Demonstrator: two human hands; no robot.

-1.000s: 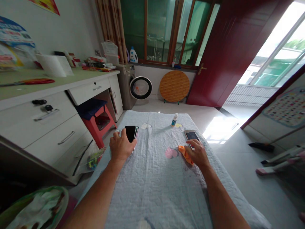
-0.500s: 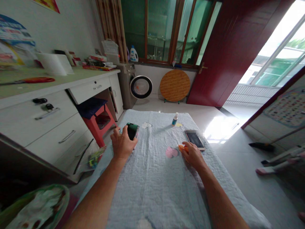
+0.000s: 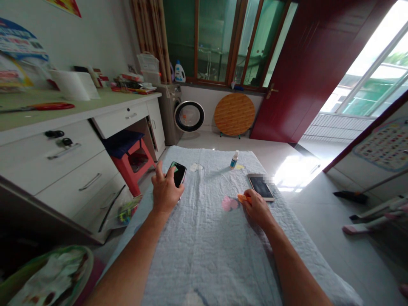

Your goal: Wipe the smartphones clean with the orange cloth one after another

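Observation:
My left hand (image 3: 166, 189) grips a dark phone (image 3: 180, 173) by its sides, with the thumb at the near right edge and fingers at the left. The phone's screen faces up, tilted a little. My right hand (image 3: 256, 207) is closed on a small orange cloth (image 3: 242, 198), which sticks out to the left of the fingers. Just beyond that hand a second phone (image 3: 261, 187) with a dark screen and pale frame lies on the light blue cloth cover (image 3: 204, 238). A small spray bottle (image 3: 234, 160) stands upright near the far edge.
A red stool (image 3: 134, 159) stands left of the covered table, beside white drawers (image 3: 70, 170). A basin (image 3: 87, 272) is at the lower left. Farther back are a washing machine with its door open (image 3: 189, 116) and a round wooden board (image 3: 234, 114).
My left hand and its phone have shifted slightly, and the phone's screen shows at a different angle. The fingers of my right hand have drawn in a little around the orange cloth.

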